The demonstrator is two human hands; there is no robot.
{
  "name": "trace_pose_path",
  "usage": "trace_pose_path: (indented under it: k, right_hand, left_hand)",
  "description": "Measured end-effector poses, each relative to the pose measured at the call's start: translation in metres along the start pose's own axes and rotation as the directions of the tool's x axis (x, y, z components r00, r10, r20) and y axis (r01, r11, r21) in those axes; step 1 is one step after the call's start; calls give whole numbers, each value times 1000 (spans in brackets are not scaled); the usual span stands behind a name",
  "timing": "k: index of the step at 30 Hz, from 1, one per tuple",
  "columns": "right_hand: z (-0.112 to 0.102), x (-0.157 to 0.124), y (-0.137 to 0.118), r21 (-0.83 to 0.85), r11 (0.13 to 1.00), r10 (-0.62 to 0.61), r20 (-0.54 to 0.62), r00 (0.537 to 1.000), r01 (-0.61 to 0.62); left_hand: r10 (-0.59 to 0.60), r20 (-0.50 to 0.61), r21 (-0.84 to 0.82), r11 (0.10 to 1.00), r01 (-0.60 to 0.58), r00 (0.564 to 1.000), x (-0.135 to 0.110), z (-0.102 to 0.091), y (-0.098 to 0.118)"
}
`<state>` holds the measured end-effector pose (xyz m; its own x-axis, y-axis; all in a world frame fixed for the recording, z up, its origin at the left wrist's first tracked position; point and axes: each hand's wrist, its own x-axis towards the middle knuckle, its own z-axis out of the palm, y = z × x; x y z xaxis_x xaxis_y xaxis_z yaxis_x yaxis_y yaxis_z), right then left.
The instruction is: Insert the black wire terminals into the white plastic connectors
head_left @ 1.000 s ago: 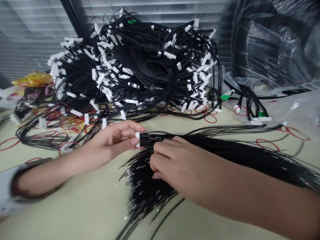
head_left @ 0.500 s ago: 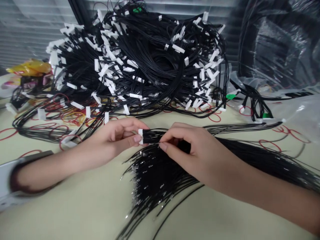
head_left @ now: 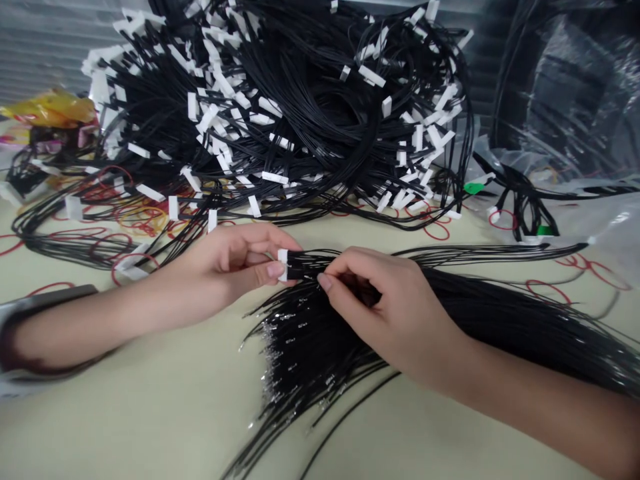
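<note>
A small white connector housing is pinched between the thumb and fingers of my left hand. Several black wires run out of its right side, passing behind my right hand. That hand's thumb and forefinger are closed in a pinch on a thin black wire, a short way right of the housing. Below both hands lies a thick bundle of loose black wires, their shiny metal crimped ends fanned out toward the left. The bundle stretches away to the right under my right forearm.
Behind my hands rises a large heap of black cables with white connectors. Red rubber bands are scattered on the pale table. A yellow wrapper lies at the left, clear plastic bagging at the right.
The view has tilted downward a little. My right fingertips have moved slightly up, level with the connector housing, while my left hand keeps its pinch on it.
</note>
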<state>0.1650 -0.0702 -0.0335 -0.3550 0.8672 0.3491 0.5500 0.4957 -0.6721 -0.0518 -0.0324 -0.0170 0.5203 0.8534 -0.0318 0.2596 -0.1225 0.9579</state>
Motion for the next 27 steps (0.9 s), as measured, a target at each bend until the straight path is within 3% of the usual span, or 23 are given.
trace_pose_path:
  k: [27]
  right_hand:
    - [-1,-1,1,-36,998,-53,36,998,54]
  left_hand:
    - [39,-42,78,996,-36,998,-4,5,-1]
